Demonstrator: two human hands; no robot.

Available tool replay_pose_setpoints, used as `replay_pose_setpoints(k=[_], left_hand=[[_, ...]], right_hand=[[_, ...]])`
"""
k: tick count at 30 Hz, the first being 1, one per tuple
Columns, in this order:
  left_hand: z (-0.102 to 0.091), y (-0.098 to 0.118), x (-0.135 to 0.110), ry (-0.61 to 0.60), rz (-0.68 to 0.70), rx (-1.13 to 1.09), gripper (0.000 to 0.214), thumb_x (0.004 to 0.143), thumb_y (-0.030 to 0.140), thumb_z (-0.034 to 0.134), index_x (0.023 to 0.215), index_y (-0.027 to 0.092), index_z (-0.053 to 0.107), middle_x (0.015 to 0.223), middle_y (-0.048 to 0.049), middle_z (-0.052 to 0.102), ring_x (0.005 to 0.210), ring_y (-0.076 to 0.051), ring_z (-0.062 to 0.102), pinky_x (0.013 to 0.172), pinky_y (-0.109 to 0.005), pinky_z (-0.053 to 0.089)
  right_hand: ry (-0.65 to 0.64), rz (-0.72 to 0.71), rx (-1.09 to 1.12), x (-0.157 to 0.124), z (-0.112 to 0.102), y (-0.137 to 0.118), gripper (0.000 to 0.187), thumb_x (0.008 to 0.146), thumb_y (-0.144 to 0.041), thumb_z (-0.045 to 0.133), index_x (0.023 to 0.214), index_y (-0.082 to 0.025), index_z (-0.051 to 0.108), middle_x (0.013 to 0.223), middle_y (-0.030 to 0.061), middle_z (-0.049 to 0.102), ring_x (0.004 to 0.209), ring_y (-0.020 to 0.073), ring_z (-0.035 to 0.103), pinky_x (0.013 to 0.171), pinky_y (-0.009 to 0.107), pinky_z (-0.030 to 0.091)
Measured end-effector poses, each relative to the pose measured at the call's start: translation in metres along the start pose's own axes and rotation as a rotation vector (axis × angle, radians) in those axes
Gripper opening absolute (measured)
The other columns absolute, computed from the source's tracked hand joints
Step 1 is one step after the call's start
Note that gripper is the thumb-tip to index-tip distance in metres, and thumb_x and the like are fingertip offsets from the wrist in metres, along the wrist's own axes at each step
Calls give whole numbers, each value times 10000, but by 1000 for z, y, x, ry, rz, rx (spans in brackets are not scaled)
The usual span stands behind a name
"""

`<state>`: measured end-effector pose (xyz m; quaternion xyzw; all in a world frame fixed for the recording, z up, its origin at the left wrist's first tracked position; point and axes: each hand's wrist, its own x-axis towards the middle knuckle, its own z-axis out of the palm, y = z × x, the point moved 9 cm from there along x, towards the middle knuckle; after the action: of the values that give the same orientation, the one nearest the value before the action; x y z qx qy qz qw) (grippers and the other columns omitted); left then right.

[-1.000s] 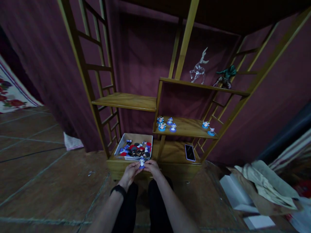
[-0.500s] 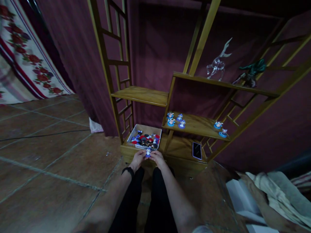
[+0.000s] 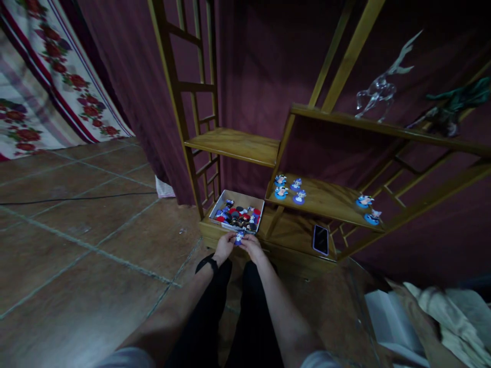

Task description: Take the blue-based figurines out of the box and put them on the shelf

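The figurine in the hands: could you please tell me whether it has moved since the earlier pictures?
No. The figurine stays between the left hand and right hand, just before the front edge of the box; only the camera swung.

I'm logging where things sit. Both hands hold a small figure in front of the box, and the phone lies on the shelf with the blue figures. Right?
Not quite. The head view shows the phone on the bottom board, below the shelf with the blue figures. The left hand and right hand do hold a small figure in front of the box.
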<state>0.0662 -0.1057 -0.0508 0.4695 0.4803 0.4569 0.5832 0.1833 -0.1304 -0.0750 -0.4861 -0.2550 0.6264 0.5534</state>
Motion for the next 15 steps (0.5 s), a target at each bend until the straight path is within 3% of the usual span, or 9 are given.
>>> replay_pose_setpoints(k=[4, 9, 15], left_hand=[[0, -2, 7, -12, -5, 78, 122, 622, 137, 576, 716, 155, 652, 666, -20, 636, 619, -139, 560, 601, -245, 452], [8, -9, 12, -82, -92, 6, 100, 619, 169, 612, 702, 127, 648, 597, -12, 611, 521, -116, 532, 536, -243, 442], [10, -15, 11, -100, -186, -74, 129, 601, 183, 674, 716, 128, 657, 636, -30, 632, 575, -127, 565, 551, -246, 463]], right_hand=[[-25, 19, 12, 2, 2, -3, 271, 483, -210, 711, 723, -175, 591, 765, 4, 642, 784, 172, 613, 780, 354, 469], [-38, 67, 3, 2, -4, -2, 305, 495, -247, 719, 768, -164, 611, 767, 21, 656, 761, 170, 622, 794, 356, 460], [-10, 92, -2, 4, -12, 0, 332, 504, -282, 736, 796, -172, 622, 775, 26, 666, 760, 167, 628, 779, 340, 462]])
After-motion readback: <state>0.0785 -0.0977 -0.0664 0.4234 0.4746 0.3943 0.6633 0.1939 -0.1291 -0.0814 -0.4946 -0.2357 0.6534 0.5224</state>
